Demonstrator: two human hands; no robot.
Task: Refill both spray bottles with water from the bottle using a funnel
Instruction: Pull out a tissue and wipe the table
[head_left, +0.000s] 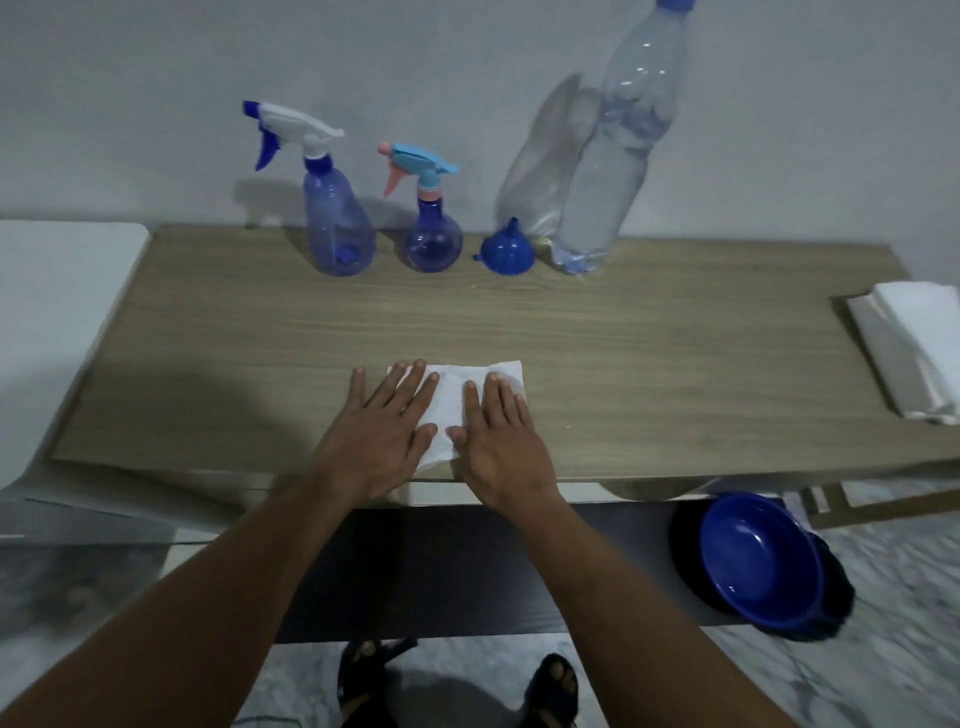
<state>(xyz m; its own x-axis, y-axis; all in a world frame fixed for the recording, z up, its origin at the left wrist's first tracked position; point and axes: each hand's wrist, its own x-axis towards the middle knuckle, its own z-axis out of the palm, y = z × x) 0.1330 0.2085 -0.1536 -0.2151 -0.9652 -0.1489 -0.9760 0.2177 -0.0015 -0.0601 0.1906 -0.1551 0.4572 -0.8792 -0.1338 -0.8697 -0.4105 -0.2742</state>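
Plainly, neither hand is on the refilling gear: the left hand (382, 431) and the right hand (498, 436) both lie flat, fingers straight and spread, pressing a thin white paper tissue (457, 395) onto the pale wood-grain table (675, 374) at its near edge, well in front of the small blue plastic funnel (503, 253). That funnel sits mouth down, spout up, at the back of the table. Just to its right stands the tall clear ribbed plastic water bottle (613, 156), blue cap on and water up to about its shoulder. Just to the funnel's left is the round-bellied translucent blue spray bottle (432, 241) with a teal and pink trigger head, and farther left the taller, tapered translucent blue spray bottle (337, 228) with a white and blue trigger head. Both heads are screwed on, and their water levels cannot be read. I judge this a laying-out or wiping step beside the pouring itself. If filling is ahead, the next move calls for letting go of the tissue, unscrewing one trigger head, turning the funnel spout down into that narrow neck and uncapping the bottle. A folded white stack of tissues (914, 353) lies far right of the funnel, and a glossy blue plastic bowl (761, 558) sits below the table edge.
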